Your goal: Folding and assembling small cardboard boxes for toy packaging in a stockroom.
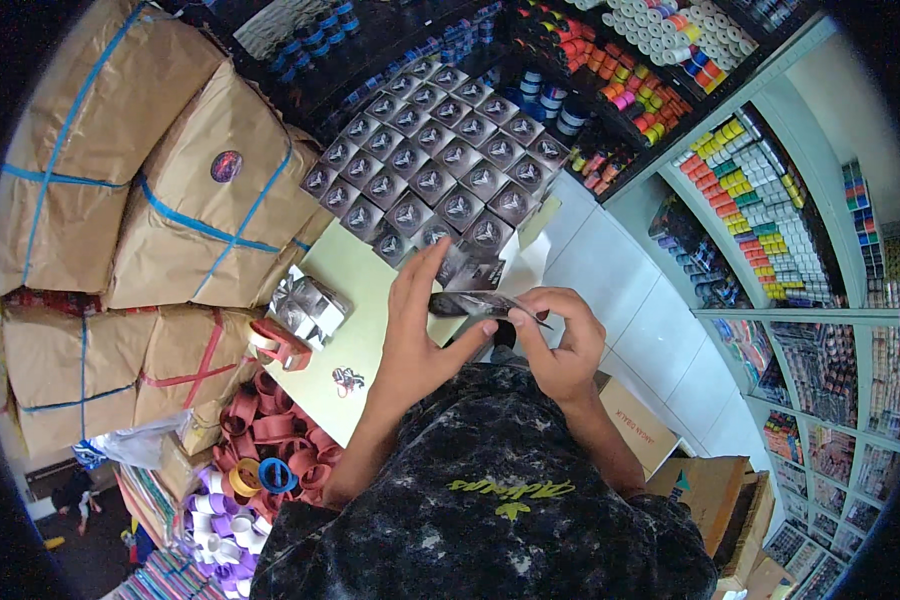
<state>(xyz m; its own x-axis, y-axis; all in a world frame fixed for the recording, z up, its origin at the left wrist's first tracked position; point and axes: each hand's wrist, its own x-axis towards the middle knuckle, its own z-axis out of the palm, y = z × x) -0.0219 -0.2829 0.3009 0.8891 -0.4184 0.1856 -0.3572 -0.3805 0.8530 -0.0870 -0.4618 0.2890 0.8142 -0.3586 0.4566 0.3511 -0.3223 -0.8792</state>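
A small dark printed carton [475,302] is held up in front of my chest, seen nearly edge-on, with a printed panel standing beyond it. My left hand [417,318] has it between the upright fingers and the thumb. At its other end, my right hand [565,338] pinches a thin pointed edge between thumb and forefinger. Whether the carton is fully folded up or partly flat, I cannot tell. Just beyond my hands, rows of matching small boxes [432,181] with a pale emblem cover the far part of the pale yellow table [358,290].
A red tape dispenser [282,344] and a stack of small cartons [310,308] sit left on the table. Wrapped parcels [200,200] are piled at left, above plastic rings [275,430]. Open cardboard boxes [705,500] stand at right, near shelves [800,318] of goods.
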